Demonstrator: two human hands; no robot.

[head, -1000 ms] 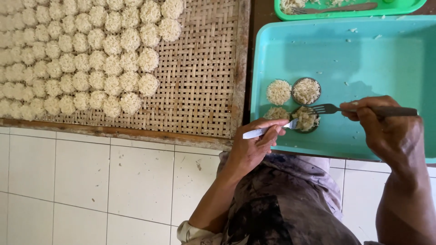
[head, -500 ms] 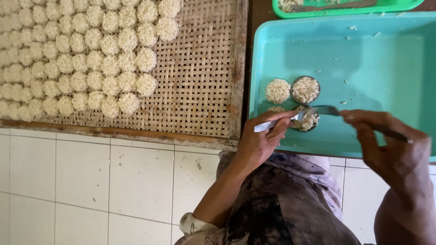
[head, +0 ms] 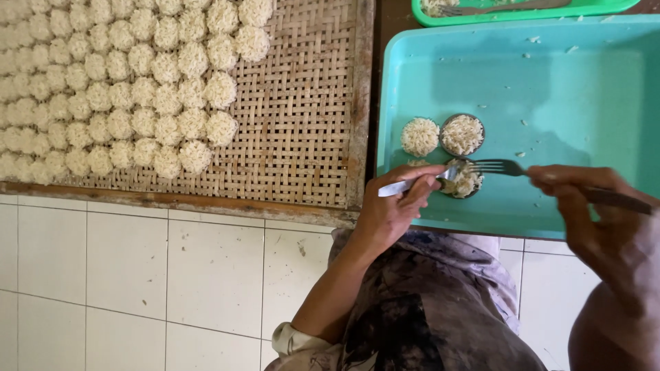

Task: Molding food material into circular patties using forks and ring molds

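Note:
My left hand [head: 393,206] grips a white-handled spoon [head: 405,185] whose tip reaches a small round metal mould [head: 466,183] heaped with pale noodles. My right hand [head: 597,213] holds a metal fork [head: 496,167], its tines resting on the same mould. Both work over the near edge of a turquoise plastic tray [head: 550,89]. Just behind the mould stand a second filled mould [head: 462,134] and a loose round noodle cake [head: 419,136].
To the left lies a woven bamboo tray [head: 302,117] with a wooden frame, covered by several rows of round noodle cakes [head: 137,89]. A green tray [head: 522,8] with noodles sits at the top. White floor tiles [head: 137,275] and my patterned clothing [head: 426,309] fill the foreground.
The fork has slid left so its tines sit over the near mould, and my right hand has dropped lower and further right. My left hand has stayed with the spoon at the mould.

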